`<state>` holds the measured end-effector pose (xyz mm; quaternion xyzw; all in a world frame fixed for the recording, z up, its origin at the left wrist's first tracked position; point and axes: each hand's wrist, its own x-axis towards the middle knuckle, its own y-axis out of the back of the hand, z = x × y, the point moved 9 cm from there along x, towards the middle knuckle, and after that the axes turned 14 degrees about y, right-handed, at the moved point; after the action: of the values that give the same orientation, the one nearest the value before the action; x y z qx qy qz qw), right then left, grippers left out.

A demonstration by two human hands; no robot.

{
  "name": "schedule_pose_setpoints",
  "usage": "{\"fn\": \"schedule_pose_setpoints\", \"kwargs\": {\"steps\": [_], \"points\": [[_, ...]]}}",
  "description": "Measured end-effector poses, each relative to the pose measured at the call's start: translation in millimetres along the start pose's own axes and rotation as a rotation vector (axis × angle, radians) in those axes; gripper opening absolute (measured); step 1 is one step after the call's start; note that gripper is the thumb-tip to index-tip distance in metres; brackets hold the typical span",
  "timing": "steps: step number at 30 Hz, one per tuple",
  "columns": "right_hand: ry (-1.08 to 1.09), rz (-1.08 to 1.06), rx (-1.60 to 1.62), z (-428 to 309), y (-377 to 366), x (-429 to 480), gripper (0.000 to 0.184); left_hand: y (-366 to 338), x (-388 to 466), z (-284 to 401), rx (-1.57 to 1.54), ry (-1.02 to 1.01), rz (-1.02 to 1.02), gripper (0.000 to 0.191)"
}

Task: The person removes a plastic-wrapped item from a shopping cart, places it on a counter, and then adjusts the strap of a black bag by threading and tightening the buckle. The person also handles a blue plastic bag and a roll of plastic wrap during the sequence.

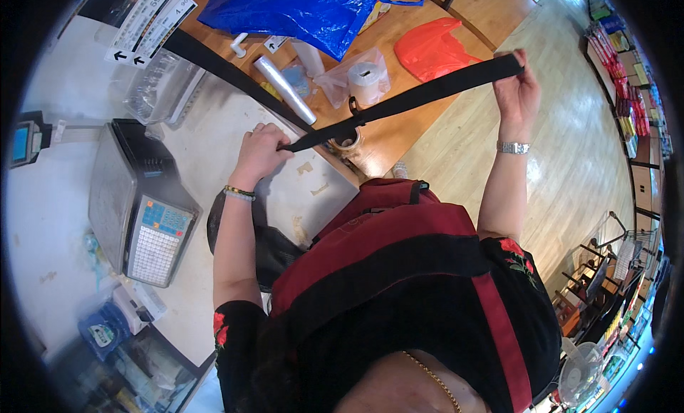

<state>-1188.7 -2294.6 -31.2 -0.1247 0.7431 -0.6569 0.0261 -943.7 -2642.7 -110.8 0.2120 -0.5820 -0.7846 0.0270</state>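
A flat black fabric strap (pixel 427 92) stretches in the air between my two hands, with a small black loop near its middle. My left hand (pixel 262 151) pinches its narrower end above the corner of the white counter (pixel 272 196). Out to the right, over the wooden floor, my right hand (pixel 515 92) grips the wider end between thumb and fingers. Below the strap, a roll of tape (pixel 348 141) shows partly at the edge of the wooden table (pixel 398 137). A dark red and black apron (pixel 385 236) covers my front.
A weighing scale with a keypad (pixel 160 236) stands on the counter at left. Clear plastic trays (pixel 160 87) lie behind it. The table bears a blue bag (pixel 299 12), a red plastic bag (pixel 433 47), a film roll (pixel 286 89) and a white roll (pixel 366 79). Shelves (pixel 622 87) line the right.
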Motion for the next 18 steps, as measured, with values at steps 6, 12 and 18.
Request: {"fn": "schedule_pose_setpoints", "kwargs": {"steps": [6,12,18], "points": [[-0.194,-0.352,0.098,61.0,-122.7,-8.0,0.013,17.1,27.0,100.3,-0.619,-0.403,-0.109,0.071],[-0.031,-0.384,-0.039,18.8,-135.5,17.4,0.01,-14.7,43.5,168.4,-1.12,-0.368,-0.777,0.052],[0.238,-0.147,-2.097,-41.7,-36.4,25.9,0.02,16.7,47.2,131.4,-1.26,-0.009,-0.487,0.018]]}}
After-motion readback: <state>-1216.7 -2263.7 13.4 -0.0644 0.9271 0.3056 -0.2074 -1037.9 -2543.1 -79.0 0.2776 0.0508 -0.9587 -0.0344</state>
